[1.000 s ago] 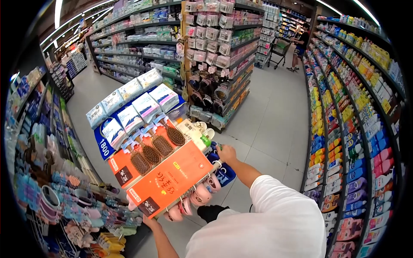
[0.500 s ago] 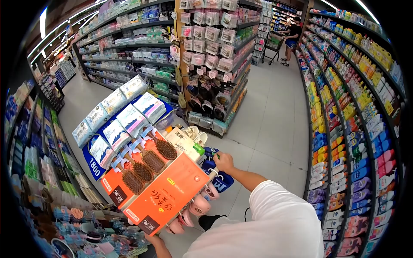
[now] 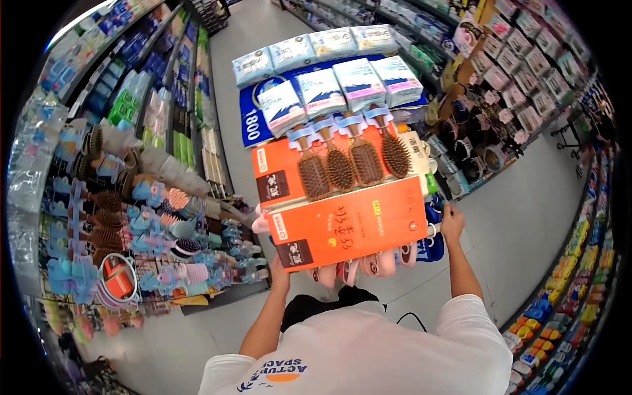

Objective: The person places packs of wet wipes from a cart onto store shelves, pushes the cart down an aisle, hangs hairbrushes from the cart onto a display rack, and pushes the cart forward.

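Observation:
My right hand [image 3: 453, 222] is closed around the dark handle end of a loaded shopping cart, beside a blue package [image 3: 431, 249]. My left hand [image 3: 280, 273] is at the near left corner of an orange box [image 3: 355, 227]; the box hides its fingers. Several brown hairbrushes [image 3: 365, 163] with blue card tops lie in a row across this box and a second orange box [image 3: 276, 164]. Farther forward, white tissue packs [image 3: 320, 91] and pale blue packs [image 3: 334, 43] rest on a blue package marked 1800 [image 3: 251, 125]. Pink slippers [image 3: 382, 263] show below the near box.
Close on my left stands a rack of hairbrushes [image 3: 108, 217] with a round mirror [image 3: 118, 278]. Shelves of packaged goods [image 3: 131, 85] run beyond it. An end display of hanging packs [image 3: 520, 66] is ahead right, and shelves of bottles [image 3: 553, 296] line the right. Grey tiled floor [image 3: 500, 224] lies between.
My view and the cart have turned left, so the hairbrush rack is now close on the left. The end display has shifted right. My left arm has come more into view.

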The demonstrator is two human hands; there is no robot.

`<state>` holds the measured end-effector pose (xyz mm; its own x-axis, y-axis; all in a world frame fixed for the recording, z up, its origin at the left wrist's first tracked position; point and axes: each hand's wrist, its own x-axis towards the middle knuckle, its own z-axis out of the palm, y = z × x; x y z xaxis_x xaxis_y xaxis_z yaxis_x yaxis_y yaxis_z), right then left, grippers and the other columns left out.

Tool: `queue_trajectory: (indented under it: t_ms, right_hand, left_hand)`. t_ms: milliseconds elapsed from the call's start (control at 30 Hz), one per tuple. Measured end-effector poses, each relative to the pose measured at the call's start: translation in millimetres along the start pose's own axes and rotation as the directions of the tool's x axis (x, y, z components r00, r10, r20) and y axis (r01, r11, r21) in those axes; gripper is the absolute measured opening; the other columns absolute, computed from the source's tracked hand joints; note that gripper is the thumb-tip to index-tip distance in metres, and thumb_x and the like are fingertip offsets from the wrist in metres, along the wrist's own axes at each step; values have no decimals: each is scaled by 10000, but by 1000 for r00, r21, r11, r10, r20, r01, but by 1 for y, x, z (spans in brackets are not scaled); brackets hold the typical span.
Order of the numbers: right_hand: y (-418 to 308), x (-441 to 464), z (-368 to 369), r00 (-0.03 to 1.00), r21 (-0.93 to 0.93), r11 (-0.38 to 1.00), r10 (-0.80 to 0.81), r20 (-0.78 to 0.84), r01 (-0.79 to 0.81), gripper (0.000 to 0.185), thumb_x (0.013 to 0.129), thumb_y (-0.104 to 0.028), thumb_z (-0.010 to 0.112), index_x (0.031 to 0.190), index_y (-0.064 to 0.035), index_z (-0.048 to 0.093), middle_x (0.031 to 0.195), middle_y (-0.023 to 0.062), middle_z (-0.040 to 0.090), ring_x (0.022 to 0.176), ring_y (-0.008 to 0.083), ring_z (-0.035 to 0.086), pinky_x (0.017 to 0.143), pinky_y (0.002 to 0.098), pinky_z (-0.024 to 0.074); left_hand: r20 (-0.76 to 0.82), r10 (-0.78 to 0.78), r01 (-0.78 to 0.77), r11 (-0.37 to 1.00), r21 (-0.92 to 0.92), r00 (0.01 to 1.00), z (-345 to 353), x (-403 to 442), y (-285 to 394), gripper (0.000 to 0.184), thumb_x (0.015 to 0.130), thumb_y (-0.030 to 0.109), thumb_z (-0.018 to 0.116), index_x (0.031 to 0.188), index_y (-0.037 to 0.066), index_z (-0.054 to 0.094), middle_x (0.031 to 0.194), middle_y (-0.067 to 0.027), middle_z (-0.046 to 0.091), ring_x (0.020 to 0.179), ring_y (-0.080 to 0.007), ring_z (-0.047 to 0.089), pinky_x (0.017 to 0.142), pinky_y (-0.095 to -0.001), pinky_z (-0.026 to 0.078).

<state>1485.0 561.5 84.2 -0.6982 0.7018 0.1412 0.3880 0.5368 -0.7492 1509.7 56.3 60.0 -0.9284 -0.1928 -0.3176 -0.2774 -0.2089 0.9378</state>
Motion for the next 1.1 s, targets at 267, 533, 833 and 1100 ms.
queue_trajectory:
  t_ms: [267, 533, 833, 1100]
  right_hand:
    - [-5, -9, -8, 998, -102, 994, 33, 50, -28, 439, 886, -409, 528, 971, -6, 680, 848, 238, 655, 831, 371, 645, 750, 406, 485]
    - [-190, -41, -31, 694, -28, 771, -587, -418, 636, 174, 844, -145, 607, 928, 5, 636, 993, 136, 624, 982, 306, 549, 856, 381, 426]
    - [-361, -81, 52, 638, 164, 657, -754, 157, 736, 233, 758, -203, 653, 850, 8, 622, 874, 160, 638, 916, 345, 565, 789, 431, 456]
    - [-395, -60, 101, 672, -41, 745, -575, 467, 666, 421, 685, -187, 657, 974, 88, 523, 875, 242, 653, 902, 388, 620, 747, 436, 504]
  left_hand:
    - [118, 18, -42, 978, 204, 993, -15, -1, 5, 343, 979, 321, 465, 1146, 28, 528, 903, -19, 580, 778, -110, 548, 719, -262, 452]
    - [-261, 249, -180, 949, 260, 933, -47, 42, 55, 347, 947, 307, 478, 875, 5, 631, 695, -38, 598, 550, -86, 506, 511, -251, 396]
    - [230, 670, -663, 510, 547, 705, 105, 35, 216, 378, 759, 232, 720, 1016, -24, 615, 1001, -160, 637, 936, -272, 622, 797, -358, 483]
    - [91, 249, -233, 632, 740, 964, 157, 53, 229, 673, 607, 331, 818, 1095, -42, 544, 976, -191, 649, 932, -284, 634, 783, -353, 488]
